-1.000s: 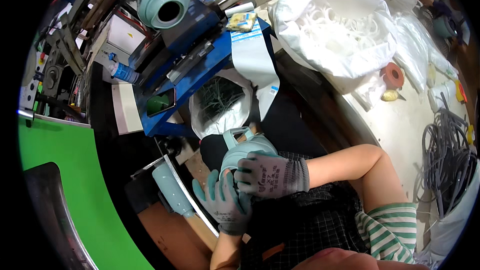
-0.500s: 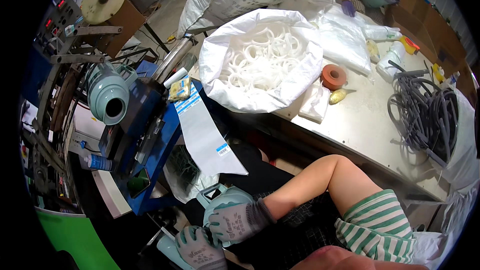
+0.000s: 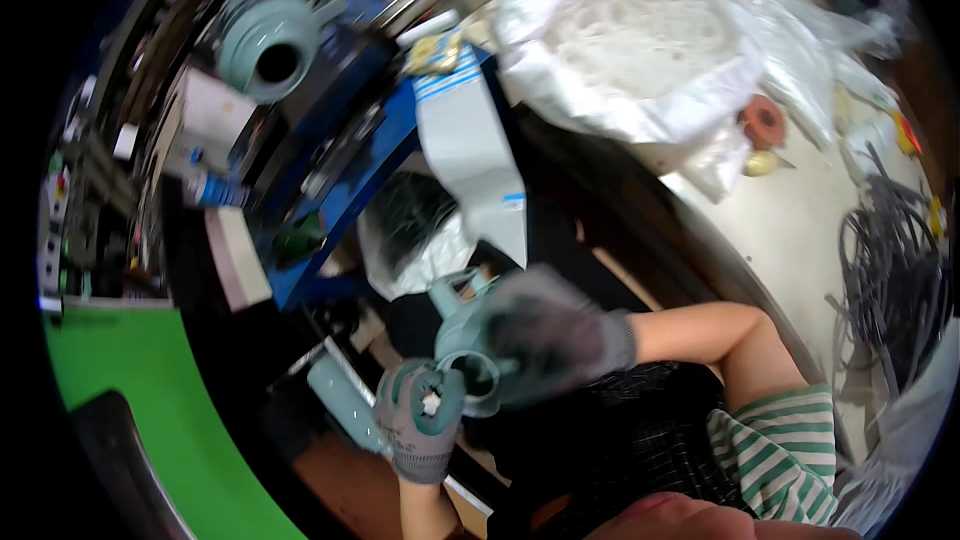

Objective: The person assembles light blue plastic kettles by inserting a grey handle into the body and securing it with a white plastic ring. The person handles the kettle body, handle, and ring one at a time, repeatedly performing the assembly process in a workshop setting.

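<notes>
A pale blue-green, jug-like vessel (image 3: 452, 330) with a handle is at my lap, its round opening tilted toward me. My gloved left hand (image 3: 412, 425) is beside that opening, thumb and fingers curled round a small white piece (image 3: 431, 402); its exact kind is unclear. My gloved right hand (image 3: 565, 340) is smeared by motion at the vessel's right side, partly covering it. Its fingers cannot be made out, nor whether they touch the vessel. Left of my left hand lies a blue-green, tube-shaped piece (image 3: 340, 400).
A similar vessel (image 3: 265, 50) is mounted on the machine at upper left. A blue bench (image 3: 375, 175) carries a long grey-white strip (image 3: 480, 160). The white table (image 3: 745, 225) holds a sack (image 3: 530, 50) of white rings, an orange roll (image 3: 763, 122) and grey tubing (image 3: 885, 280).
The view has shifted, with the scene sliding up and right. My hands have separated: the right moved onto the vessel's right side, exposing its opening; the left now shows a white piece.
</notes>
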Demonstrator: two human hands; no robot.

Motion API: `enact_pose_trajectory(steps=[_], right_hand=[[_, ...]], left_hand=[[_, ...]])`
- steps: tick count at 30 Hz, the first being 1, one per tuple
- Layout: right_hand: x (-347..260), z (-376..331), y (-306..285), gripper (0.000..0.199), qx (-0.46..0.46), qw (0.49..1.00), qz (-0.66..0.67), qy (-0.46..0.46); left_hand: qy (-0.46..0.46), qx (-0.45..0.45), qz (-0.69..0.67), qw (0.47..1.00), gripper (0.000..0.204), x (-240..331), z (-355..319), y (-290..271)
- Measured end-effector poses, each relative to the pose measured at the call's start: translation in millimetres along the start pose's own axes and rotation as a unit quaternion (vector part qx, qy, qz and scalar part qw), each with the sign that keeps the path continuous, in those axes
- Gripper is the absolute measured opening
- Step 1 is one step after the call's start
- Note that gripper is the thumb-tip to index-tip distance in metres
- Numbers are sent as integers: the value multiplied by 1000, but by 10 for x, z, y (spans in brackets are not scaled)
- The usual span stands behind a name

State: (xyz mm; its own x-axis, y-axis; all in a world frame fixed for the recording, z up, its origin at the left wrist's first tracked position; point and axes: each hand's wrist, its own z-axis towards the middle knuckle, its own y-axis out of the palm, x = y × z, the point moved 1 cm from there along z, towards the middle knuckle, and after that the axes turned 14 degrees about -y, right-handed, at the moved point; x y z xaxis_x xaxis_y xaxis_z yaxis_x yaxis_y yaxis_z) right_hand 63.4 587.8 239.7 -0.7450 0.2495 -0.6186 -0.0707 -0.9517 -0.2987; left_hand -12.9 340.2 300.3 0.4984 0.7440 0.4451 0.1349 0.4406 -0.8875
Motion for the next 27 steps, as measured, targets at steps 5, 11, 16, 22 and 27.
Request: enact_pose_trajectory(steps=[5, 11, 16, 22, 27], right_hand=[[985, -363, -469, 45, 313, 900, -23, 302], [1219, -38, -355, 35, 227, 879, 184, 378], [1164, -18, -391, 35, 350, 840, 239, 339], [1037, 206, -416, 31, 281, 892, 143, 325], [1076, 135, -346, 33, 242, 911, 112, 314]], left_hand=[[-63, -53, -353, 932, 30, -307, -114, 341], [0, -43, -282, 958, 45, -266, -33, 270], [164, 72, -155, 972, 33, 128, 809, 143], [218, 76, -9, 973, 32, 363, 1766, 725], [234, 80, -57, 967, 22, 101, 1841, 1020]])
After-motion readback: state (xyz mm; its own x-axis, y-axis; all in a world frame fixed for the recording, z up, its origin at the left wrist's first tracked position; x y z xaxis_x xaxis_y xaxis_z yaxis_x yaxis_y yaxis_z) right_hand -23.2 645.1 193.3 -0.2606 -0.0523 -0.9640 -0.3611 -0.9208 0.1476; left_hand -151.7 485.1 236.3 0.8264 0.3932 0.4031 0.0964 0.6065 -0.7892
